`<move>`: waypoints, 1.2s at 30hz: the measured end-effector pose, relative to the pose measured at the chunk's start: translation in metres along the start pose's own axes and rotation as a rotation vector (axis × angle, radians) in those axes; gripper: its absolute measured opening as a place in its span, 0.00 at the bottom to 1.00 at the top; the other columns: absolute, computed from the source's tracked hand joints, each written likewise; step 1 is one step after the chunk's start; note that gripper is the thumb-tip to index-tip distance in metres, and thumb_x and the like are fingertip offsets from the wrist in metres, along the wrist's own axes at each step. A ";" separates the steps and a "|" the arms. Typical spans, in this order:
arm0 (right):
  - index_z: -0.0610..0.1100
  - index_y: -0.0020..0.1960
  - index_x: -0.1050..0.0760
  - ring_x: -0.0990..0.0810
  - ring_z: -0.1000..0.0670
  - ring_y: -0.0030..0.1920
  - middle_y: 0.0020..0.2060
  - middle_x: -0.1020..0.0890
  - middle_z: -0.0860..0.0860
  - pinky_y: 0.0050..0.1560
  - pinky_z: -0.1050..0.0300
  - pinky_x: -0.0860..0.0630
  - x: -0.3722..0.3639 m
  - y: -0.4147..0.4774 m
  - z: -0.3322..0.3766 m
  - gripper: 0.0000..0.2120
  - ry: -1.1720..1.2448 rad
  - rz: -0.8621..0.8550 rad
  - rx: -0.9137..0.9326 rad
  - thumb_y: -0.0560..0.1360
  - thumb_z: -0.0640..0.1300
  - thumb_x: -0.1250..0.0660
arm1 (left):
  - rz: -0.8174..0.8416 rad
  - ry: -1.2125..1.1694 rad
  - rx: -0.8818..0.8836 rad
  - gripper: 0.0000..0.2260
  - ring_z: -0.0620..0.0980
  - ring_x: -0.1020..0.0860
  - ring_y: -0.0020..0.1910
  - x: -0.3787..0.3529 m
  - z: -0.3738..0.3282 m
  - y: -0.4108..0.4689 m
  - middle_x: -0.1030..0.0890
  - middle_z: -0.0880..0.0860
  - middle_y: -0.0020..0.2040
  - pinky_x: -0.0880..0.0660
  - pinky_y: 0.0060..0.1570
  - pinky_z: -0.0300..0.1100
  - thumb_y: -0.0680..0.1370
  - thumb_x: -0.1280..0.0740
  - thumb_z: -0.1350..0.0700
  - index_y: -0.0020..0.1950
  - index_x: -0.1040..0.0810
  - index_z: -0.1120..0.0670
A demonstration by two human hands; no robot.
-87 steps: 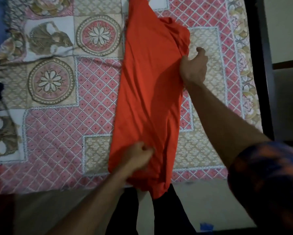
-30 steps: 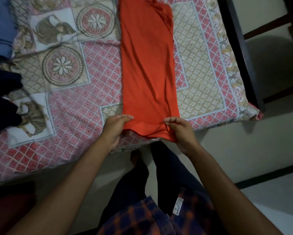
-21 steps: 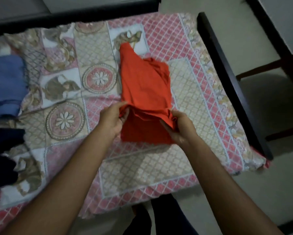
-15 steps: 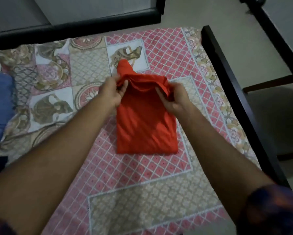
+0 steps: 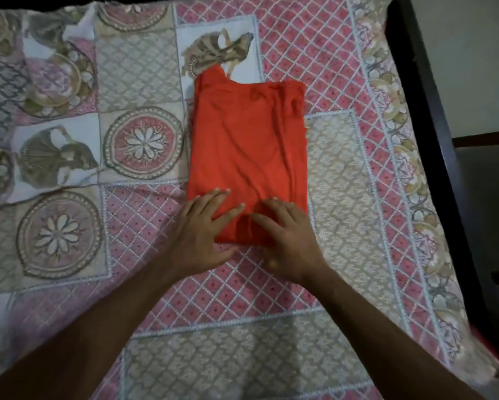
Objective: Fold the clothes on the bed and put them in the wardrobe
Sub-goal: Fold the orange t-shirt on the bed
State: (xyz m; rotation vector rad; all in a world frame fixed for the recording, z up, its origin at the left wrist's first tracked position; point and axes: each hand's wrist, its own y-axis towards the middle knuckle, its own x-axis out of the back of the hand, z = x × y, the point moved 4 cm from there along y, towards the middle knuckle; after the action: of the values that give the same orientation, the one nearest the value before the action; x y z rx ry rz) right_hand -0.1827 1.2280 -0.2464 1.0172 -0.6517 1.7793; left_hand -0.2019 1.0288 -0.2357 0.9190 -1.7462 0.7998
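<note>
Orange-red fabric garment: folded into compact rectangle, flat on patterned pink-and-beige bedspread. Left hand, right hand flat on near edge, fingers spread, pressing, gripping nothing. Folding judged nearly finished; carrying to wardrobe not yet done.

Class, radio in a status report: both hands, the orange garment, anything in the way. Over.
Left hand and right hand flat, pressing orange garment at near edge. Garment folded on bedspread, corner poking out far left. No obstruction seen.

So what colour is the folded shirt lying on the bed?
Plain orange-red, no print; the folded shirt shows clearly in the head view.
</note>
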 end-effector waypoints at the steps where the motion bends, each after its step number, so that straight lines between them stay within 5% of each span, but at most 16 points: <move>1: 0.48 0.71 0.27 0.33 0.40 0.74 0.74 0.30 0.43 0.73 0.37 0.37 -0.008 -0.008 0.002 0.33 -0.050 0.047 -0.012 0.66 0.48 0.30 | 0.050 0.029 -0.001 0.37 0.56 0.37 0.75 -0.008 0.001 -0.007 0.35 0.55 0.76 0.37 0.71 0.56 0.68 0.33 0.38 0.76 0.33 0.46; 4: 0.48 0.74 0.30 0.39 0.41 0.78 0.76 0.32 0.44 0.77 0.37 0.45 -0.016 -0.014 0.001 0.32 -0.161 0.016 -0.058 0.70 0.46 0.30 | 0.061 0.086 0.016 0.33 0.58 0.33 0.72 -0.013 0.004 -0.006 0.33 0.59 0.75 0.33 0.68 0.57 0.69 0.35 0.45 0.75 0.31 0.50; 7: 0.48 0.66 0.22 0.26 0.42 0.69 0.67 0.22 0.47 0.74 0.38 0.40 -0.010 0.004 -0.005 0.20 -0.264 -0.074 -0.051 0.74 0.46 0.32 | 0.056 0.162 0.002 0.28 0.60 0.25 0.62 -0.012 0.010 0.010 0.25 0.60 0.68 0.24 0.56 0.55 0.69 0.41 0.54 0.68 0.23 0.55; 12: 0.47 0.41 0.21 0.19 0.42 0.38 0.37 0.18 0.50 0.46 0.49 0.28 0.024 0.035 0.011 0.11 -0.227 -0.091 -0.040 0.71 0.49 0.40 | 0.009 0.071 -0.074 0.15 0.59 0.21 0.33 0.022 0.016 0.029 0.18 0.58 0.36 0.23 0.31 0.47 0.65 0.44 0.59 0.39 0.19 0.58; 15: 0.47 0.36 0.29 0.21 0.39 0.35 0.34 0.19 0.46 0.34 0.53 0.33 0.042 0.034 0.027 0.10 -0.076 0.102 -0.077 0.70 0.50 0.46 | 0.094 0.010 -0.057 0.17 0.59 0.20 0.31 0.052 0.014 0.025 0.17 0.59 0.33 0.23 0.31 0.45 0.63 0.43 0.58 0.40 0.15 0.57; 18: 0.48 0.36 0.29 0.21 0.40 0.39 0.36 0.18 0.45 0.39 0.56 0.36 0.051 0.011 0.054 0.08 0.028 0.336 -0.074 0.68 0.49 0.45 | 0.310 -0.206 0.055 0.19 0.52 0.22 0.32 0.062 0.007 -0.009 0.16 0.56 0.35 0.28 0.36 0.38 0.62 0.43 0.59 0.42 0.14 0.56; 21: 0.50 0.31 0.34 0.28 0.56 0.31 0.28 0.26 0.56 0.38 0.59 0.36 0.048 -0.022 0.087 0.06 0.251 0.630 -0.096 0.66 0.47 0.42 | 0.614 -0.474 0.172 0.13 0.40 0.26 0.29 0.051 -0.008 -0.069 0.19 0.51 0.31 0.30 0.35 0.39 0.63 0.43 0.61 0.37 0.19 0.59; 23: 0.48 0.31 0.31 0.28 0.59 0.30 0.26 0.28 0.57 0.36 0.63 0.35 0.044 -0.034 0.090 0.06 0.340 0.729 -0.111 0.66 0.46 0.40 | 0.673 -0.547 0.229 0.10 0.37 0.27 0.28 0.039 -0.008 -0.091 0.23 0.45 0.28 0.31 0.34 0.38 0.64 0.43 0.61 0.33 0.22 0.56; 27: 0.52 0.32 0.30 0.27 0.64 0.31 0.26 0.25 0.63 0.37 0.64 0.35 0.047 -0.008 0.081 0.11 0.346 0.650 -0.155 0.70 0.40 0.36 | 0.414 -0.595 0.300 0.17 0.46 0.20 0.40 0.050 0.009 -0.081 0.15 0.53 0.41 0.25 0.45 0.42 0.64 0.44 0.59 0.42 0.17 0.60; 31: 0.42 0.47 0.18 0.24 0.51 0.42 0.39 0.20 0.52 0.44 0.56 0.30 0.062 0.057 0.046 0.08 0.234 0.469 -0.211 0.74 0.39 0.37 | 0.086 -0.455 0.369 0.18 0.54 0.20 0.50 0.077 0.035 -0.010 0.16 0.58 0.50 0.30 0.47 0.37 0.69 0.42 0.57 0.50 0.16 0.60; 36: 0.46 0.58 0.18 0.19 0.48 0.51 0.52 0.16 0.47 0.51 0.53 0.24 0.053 0.109 -0.005 0.14 0.146 0.272 -0.420 0.75 0.38 0.36 | -0.026 -0.167 0.461 0.17 0.61 0.24 0.59 0.062 0.071 0.042 0.20 0.58 0.58 0.27 0.57 0.53 0.74 0.39 0.53 0.60 0.21 0.53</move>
State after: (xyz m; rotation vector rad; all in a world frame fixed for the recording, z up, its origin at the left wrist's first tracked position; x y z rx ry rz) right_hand -0.2948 1.2128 -0.2027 0.5276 -1.0557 1.8202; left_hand -0.2851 0.9771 -0.2042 1.3428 -1.7167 1.1649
